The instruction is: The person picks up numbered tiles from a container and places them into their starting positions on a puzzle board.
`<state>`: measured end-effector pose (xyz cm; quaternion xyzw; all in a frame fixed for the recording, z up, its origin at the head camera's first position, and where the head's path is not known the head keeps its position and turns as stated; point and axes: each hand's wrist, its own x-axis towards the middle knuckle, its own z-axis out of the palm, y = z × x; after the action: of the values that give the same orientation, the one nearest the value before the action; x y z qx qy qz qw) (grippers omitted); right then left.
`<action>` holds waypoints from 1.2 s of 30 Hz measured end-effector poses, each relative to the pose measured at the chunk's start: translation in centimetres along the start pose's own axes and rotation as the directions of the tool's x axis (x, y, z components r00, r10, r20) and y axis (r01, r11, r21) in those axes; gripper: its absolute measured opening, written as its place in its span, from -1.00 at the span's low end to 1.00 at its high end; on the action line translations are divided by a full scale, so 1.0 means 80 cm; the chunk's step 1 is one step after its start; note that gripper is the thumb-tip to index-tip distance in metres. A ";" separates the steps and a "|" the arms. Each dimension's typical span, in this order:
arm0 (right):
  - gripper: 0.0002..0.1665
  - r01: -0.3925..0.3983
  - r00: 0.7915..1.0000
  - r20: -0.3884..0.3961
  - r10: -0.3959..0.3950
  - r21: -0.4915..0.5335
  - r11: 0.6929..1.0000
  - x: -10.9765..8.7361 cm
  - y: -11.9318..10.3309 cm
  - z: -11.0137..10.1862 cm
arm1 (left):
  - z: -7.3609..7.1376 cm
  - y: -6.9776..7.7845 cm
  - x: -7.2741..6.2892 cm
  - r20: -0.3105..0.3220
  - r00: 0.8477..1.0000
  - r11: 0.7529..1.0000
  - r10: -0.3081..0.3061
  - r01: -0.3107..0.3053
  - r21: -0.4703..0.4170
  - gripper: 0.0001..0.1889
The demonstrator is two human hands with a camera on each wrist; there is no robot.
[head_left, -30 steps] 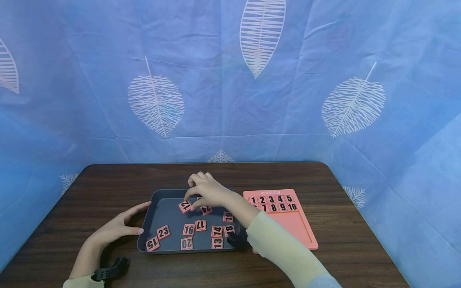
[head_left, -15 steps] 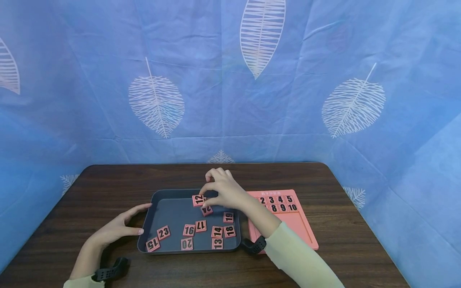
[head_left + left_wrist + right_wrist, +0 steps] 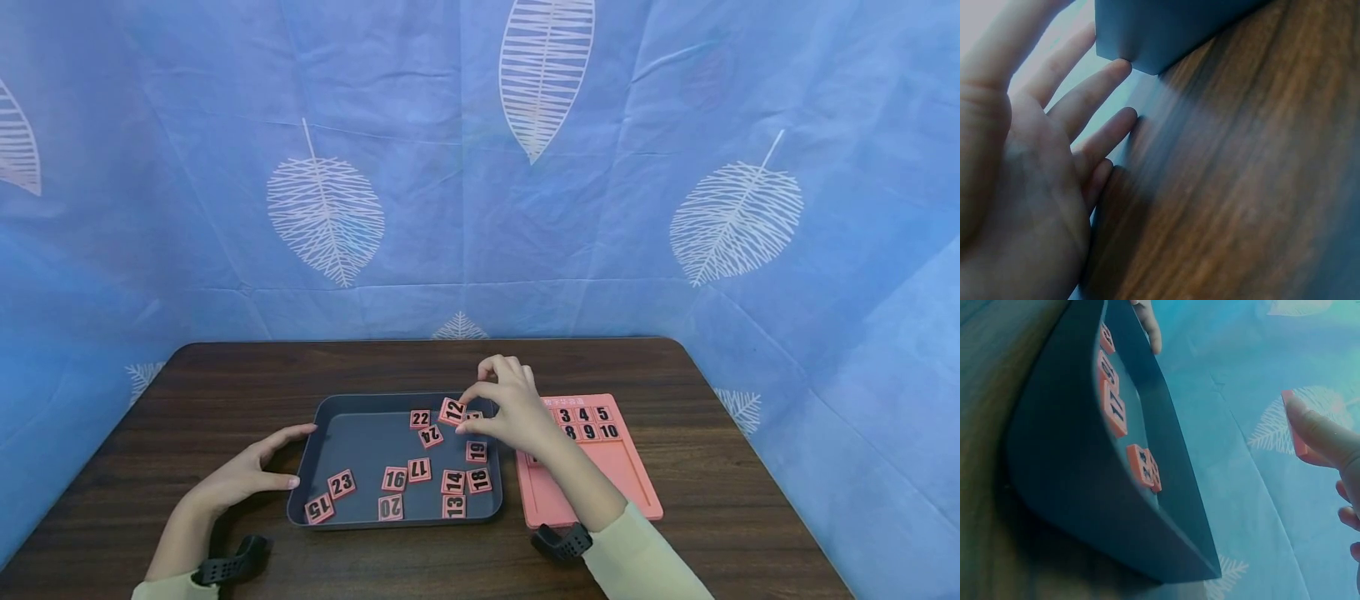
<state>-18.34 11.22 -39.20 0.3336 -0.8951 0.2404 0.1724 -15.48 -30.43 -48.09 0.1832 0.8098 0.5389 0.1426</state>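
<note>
A pink number tile marked 12 [image 3: 452, 411] is pinched between the thumb and forefinger of my right hand [image 3: 517, 410], raised over the right back part of the dark tray [image 3: 337, 446]. In the right wrist view the same tile [image 3: 1295, 425] shows edge-on at the fingertips. My left hand [image 3: 247, 467] touches the tray's left side with extended fingers; in the left wrist view its fingertips meet the tray's outer wall [image 3: 1147, 31]. Several loose number tiles lie in the tray, among them 22 [image 3: 420, 418], 24 [image 3: 431, 437] and 23 [image 3: 341, 483].
Right of the tray lies a pink number board [image 3: 611, 475], its upper rows filled with tiles and partly covered by my right hand and forearm. Both rest on a dark wooden table [image 3: 375, 567]. A blue leaf-patterned cloth [image 3: 465, 208] hangs behind.
My right hand has lifted tile 12 from the tray and carried it rightward, uncovering tiles 22 and 24. The left hand has stayed at the tray's left side.
</note>
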 end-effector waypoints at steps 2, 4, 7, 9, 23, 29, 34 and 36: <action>-0.68 -0.007 0.999 -0.043 0.007 -0.007 1.000 -0.008 0.003 0.000 | 0.000 0.000 0.000 -0.003 1.000 1.000 0.003 -0.003 0.004 -0.28; -0.69 -0.017 0.996 -0.086 0.016 -0.005 1.000 -0.016 0.007 -0.001 | 0.000 0.000 0.000 -0.004 1.000 1.000 0.003 -0.003 0.008 -0.28; -0.68 -0.048 0.990 -0.133 0.048 0.005 0.999 -0.029 0.013 -0.002 | 0.000 0.001 0.001 -0.006 1.000 1.000 -0.002 0.002 0.009 -0.28; -0.67 -0.074 0.985 -0.159 0.074 0.006 0.997 -0.038 0.016 -0.004 | -0.001 0.000 0.001 -0.004 1.000 1.000 -0.004 0.004 0.009 -0.28; -0.68 -0.268 0.939 -0.233 0.254 -0.029 0.963 -0.093 0.042 -0.012 | 0.000 -0.004 0.001 -0.007 1.000 1.000 -0.006 0.006 0.007 -0.27; -0.64 -0.332 0.918 -0.242 0.315 -0.035 0.942 -0.116 0.051 -0.010 | 0.000 -0.006 0.002 -0.006 1.000 1.000 -0.030 0.030 -0.005 -0.27; -0.60 -0.393 0.897 -0.238 0.373 -0.044 0.918 -0.132 0.058 -0.008 | 0.000 -0.004 0.001 0.001 1.000 1.000 -0.012 0.012 -0.004 -0.28; -0.60 -0.414 0.890 -0.234 0.392 -0.050 0.909 -0.136 0.060 -0.007 | 0.000 -0.003 0.000 -0.002 1.000 1.000 -0.011 0.011 -0.002 -0.27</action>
<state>-13.72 20.33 -45.34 0.1029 -0.9311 0.2616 0.2323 -15.52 -30.54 -48.31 0.1780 0.8104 0.5390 0.1451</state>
